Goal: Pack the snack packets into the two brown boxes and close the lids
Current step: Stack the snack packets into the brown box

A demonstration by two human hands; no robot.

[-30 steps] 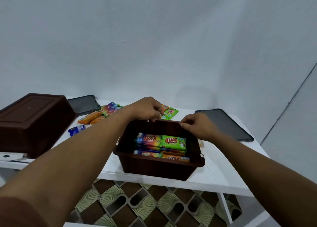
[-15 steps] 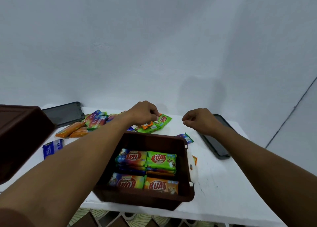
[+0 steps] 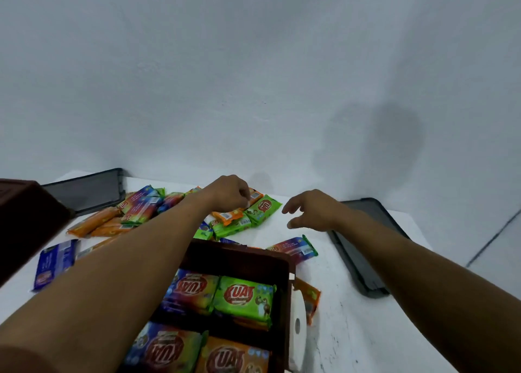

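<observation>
An open brown box (image 3: 239, 250) sits at the table's near edge, holding several colourful snack packets (image 3: 245, 296) laid flat. A second brown box (image 3: 25, 217) stands at the far left, partly cut off. Loose packets (image 3: 141, 206) lie in a heap behind the open box. My left hand (image 3: 228, 193) reaches over that heap, fingers curled down onto an orange packet (image 3: 255, 196) beside a green one (image 3: 263, 207). My right hand (image 3: 313, 212) hovers over the bare table to the right, fingers spread and holding nothing.
Two dark lids lie flat on the white table (image 3: 352, 330): one at the back left (image 3: 84, 188), one at the right (image 3: 363, 245). A blue packet (image 3: 53, 262) lies left, a multicoloured packet (image 3: 296, 247) and an orange packet (image 3: 311, 296) right of the box. A wall rises close behind.
The view has dropped closer over the open box. My left hand stays on the packets at the back. My right hand has uncurled from a fist and spread its fingers.
</observation>
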